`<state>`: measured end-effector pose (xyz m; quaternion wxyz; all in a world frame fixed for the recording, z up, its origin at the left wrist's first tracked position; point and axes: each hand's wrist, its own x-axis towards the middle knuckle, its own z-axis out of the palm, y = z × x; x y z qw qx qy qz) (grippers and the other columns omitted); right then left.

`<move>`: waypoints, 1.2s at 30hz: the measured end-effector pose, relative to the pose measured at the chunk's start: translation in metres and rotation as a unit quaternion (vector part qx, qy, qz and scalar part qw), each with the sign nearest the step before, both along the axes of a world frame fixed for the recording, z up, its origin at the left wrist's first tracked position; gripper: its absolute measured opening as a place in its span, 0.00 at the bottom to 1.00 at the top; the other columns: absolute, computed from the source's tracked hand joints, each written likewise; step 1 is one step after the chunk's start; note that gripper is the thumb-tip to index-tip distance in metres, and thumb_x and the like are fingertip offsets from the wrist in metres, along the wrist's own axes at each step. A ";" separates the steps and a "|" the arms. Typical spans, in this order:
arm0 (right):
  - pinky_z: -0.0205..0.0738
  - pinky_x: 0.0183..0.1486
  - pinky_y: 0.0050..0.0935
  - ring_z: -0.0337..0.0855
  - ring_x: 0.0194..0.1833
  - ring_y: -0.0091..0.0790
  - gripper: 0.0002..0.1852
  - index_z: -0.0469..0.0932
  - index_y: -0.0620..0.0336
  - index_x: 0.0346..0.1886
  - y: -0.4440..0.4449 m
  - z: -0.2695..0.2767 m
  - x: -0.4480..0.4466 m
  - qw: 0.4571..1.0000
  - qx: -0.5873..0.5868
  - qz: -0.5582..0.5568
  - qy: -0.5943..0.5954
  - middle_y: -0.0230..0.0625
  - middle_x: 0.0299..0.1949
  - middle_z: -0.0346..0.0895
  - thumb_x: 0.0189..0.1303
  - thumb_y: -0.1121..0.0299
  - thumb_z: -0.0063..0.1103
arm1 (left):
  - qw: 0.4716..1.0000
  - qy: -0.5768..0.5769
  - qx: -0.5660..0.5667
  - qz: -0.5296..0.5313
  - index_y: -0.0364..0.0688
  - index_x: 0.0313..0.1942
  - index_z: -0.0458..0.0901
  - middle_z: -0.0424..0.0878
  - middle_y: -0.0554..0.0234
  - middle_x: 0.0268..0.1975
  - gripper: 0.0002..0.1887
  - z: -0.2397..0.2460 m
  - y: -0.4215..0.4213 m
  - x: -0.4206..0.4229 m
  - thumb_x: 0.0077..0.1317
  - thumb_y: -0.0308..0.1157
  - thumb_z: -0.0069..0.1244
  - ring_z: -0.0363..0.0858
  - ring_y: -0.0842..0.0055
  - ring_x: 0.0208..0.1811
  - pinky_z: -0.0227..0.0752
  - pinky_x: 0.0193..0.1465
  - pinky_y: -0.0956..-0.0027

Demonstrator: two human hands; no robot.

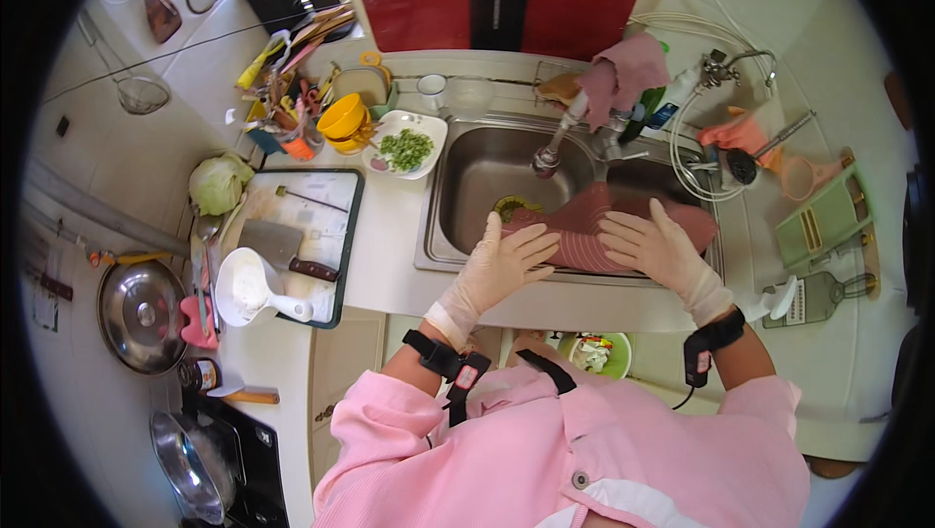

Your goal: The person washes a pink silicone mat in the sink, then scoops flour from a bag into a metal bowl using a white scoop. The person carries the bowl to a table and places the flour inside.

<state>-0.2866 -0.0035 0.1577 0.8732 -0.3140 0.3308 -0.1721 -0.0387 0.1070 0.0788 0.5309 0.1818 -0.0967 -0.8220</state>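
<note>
My left hand (504,258), in a pale thin glove, is held up near the sink's front edge with its fingers apart and nothing in it. Opposite it, my right hand (657,247), gloved alike, has spread fingers and is also empty. Behind and below both hands a reddish-brown striped mat or cloth (584,250) lies over the front of the stainless steel double sink (467,163). A green strainer-like item (511,205) shows partly in the left basin. Above that basin hangs the faucet head (546,161).
At left, a cutting board (332,217) bears a cleaver (281,245) and a white ladle-shaped scoop of white powder (252,287). A plate of chopped greens (406,150), yellow bowls (343,117) and a cabbage (220,183) stand nearby. A green grater (824,217) leans at right.
</note>
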 end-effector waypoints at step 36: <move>0.71 0.45 0.28 0.79 0.39 0.36 0.14 0.78 0.60 0.43 -0.079 0.075 0.039 0.748 -0.631 0.081 0.191 0.40 0.37 0.79 0.55 0.64 0.58 | 0.629 -0.764 -0.137 -0.041 0.39 0.58 0.67 0.74 0.48 0.52 0.29 0.011 -0.053 0.004 0.58 0.41 0.50 0.74 0.62 0.52 0.66 0.56 0.67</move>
